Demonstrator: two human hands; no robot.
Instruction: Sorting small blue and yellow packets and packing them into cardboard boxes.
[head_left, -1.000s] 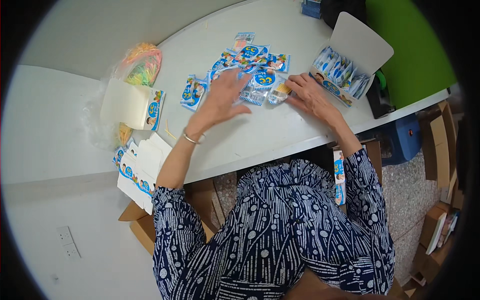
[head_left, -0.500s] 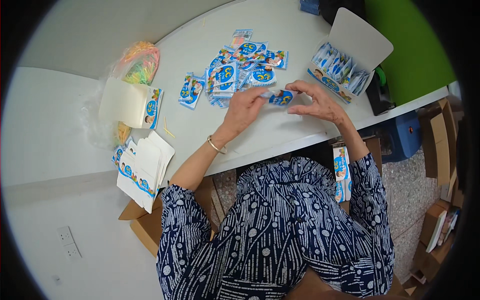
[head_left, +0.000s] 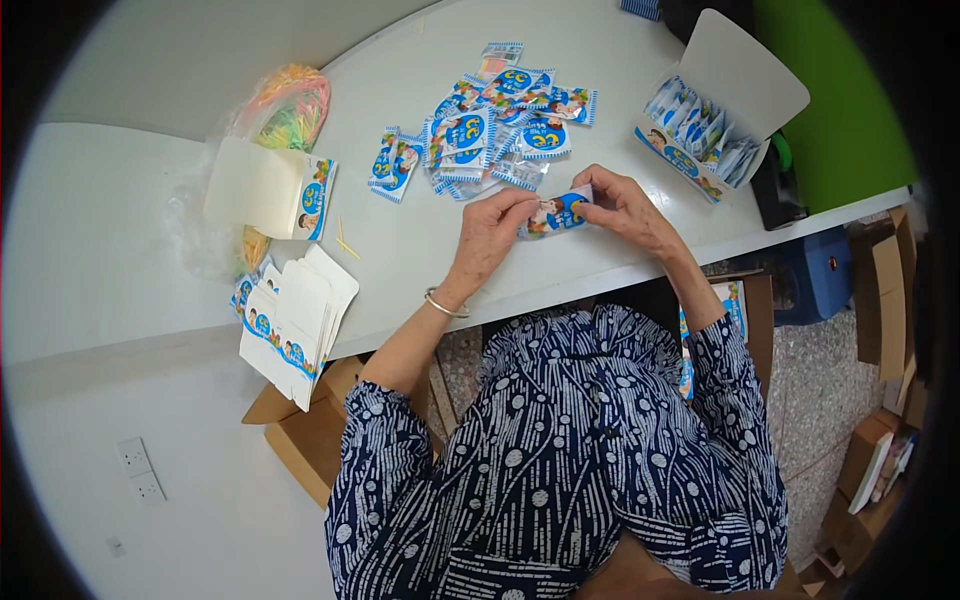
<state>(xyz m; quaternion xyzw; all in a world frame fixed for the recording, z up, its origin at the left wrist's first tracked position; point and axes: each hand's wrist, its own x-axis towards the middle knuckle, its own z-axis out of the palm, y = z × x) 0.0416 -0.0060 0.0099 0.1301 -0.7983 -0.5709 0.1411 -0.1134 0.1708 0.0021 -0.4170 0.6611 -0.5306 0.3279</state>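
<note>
Both of your hands pinch one small blue sachet (head_left: 557, 212) just below the sachet pile (head_left: 500, 130).

Your left hand (head_left: 490, 232) grips its left end with fingers closed; your right hand (head_left: 622, 205) holds its right end likewise; the open filled carton (head_left: 700, 135) stands right of the pile; the flat cartons (head_left: 292, 318) lie well to its lower left.

Glossy plastic sachets (head_left: 500, 125) are shining on the smooth matt table (head_left: 420, 240). Matt cardboard boxes (head_left: 295, 320) are lying beside a clear plastic bag (head_left: 290, 100).
</note>
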